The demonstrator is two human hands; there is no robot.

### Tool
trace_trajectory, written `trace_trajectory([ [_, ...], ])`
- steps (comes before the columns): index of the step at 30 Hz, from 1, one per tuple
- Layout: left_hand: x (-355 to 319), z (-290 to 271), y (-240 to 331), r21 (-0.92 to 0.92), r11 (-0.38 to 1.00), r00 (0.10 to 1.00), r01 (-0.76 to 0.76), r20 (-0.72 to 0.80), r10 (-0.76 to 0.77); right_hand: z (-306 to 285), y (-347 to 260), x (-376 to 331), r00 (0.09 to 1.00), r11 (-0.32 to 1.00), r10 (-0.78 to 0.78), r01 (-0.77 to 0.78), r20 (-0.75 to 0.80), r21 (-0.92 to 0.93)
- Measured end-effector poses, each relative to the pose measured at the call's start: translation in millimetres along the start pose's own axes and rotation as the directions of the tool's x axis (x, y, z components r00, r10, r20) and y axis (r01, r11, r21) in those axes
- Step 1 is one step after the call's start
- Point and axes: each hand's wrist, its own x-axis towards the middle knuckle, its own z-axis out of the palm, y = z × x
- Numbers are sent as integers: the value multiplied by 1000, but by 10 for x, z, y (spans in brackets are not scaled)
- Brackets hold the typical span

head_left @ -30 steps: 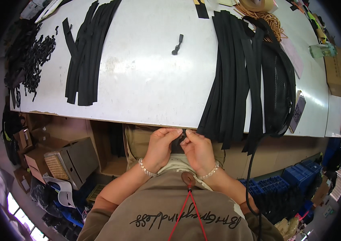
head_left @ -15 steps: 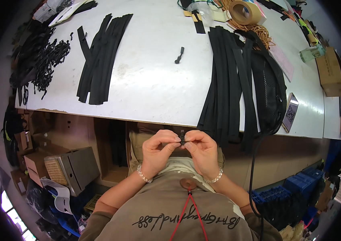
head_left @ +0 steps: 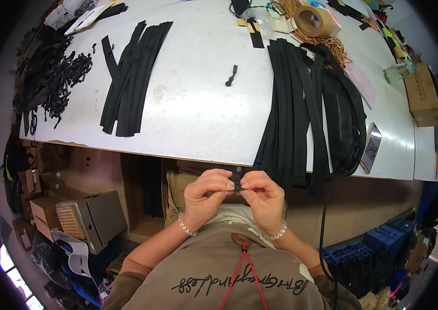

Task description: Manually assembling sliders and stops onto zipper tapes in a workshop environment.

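While both hands (head_left: pixel 237 191) pinch what looks like a small black clip (head_left: pixel 237 181), cardboard box (head_left: pixel 425 93) sits shut, contents unseen.

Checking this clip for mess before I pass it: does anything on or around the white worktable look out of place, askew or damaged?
Little stands out. One small black plastic clip lies alone mid-table, apart from the tangled heap of black clips at the left edge. The right bundle of black webbing straps overhangs the white worktable front edge. Nothing looks spilled or damaged.
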Motion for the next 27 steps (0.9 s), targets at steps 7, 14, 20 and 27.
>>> trace_trajectory([
  [7,-95,35,-89,-245,750,773,614,-3,-634,-65,86,-12,906,916,402,-398,-134,57],
  [14,-75,46,-394,-486,477,574,732,64,-816,-160,384,59,719,689,680,-556,-147,465],
  [20,-11,94,-425,-540,483,587,689,26,-809,-152,426,103,705,665,687,-512,-176,544],
  [27,66,77,-393,-584,442,573,680,49,-818,-63,422,146,661,665,702,-475,-265,577],
])
